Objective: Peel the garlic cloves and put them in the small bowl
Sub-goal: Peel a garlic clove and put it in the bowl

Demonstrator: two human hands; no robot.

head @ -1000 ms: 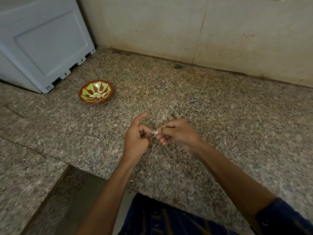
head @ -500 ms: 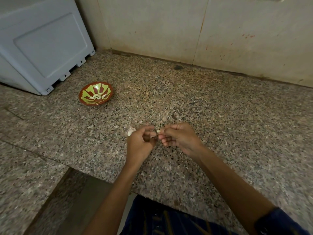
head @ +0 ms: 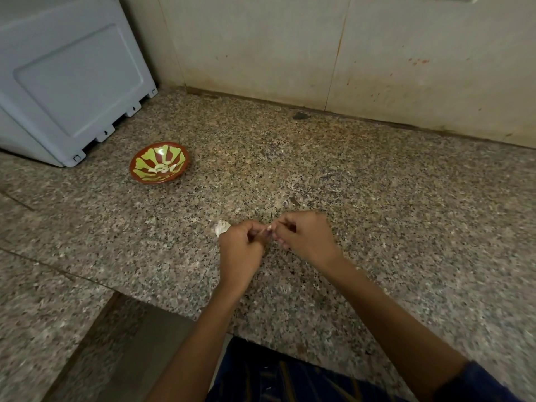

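Observation:
My left hand point(head: 240, 250) and my right hand point(head: 307, 239) meet over the granite counter point(head: 377, 198), and both pinch one small garlic clove point(head: 268, 229) between their fingertips. Most of the clove is hidden by the fingers. A piece of whitish garlic point(head: 222, 227) lies on the counter just behind my left hand. The small bowl point(head: 159, 166), red-brown with a yellow-green pattern, stands to the far left and holds a few peeled white cloves point(head: 162, 169).
A light blue plastic appliance point(head: 66, 82) stands at the back left, close to the bowl. A tiled wall point(head: 319, 47) closes off the counter's back. The counter's front edge point(head: 174, 311) steps down at the lower left, above my dark clothing.
My left index finger, stretched out a second ago, has curled down onto the clove. The garlic piece behind my left hand has come into sight. Both hands stay in place.

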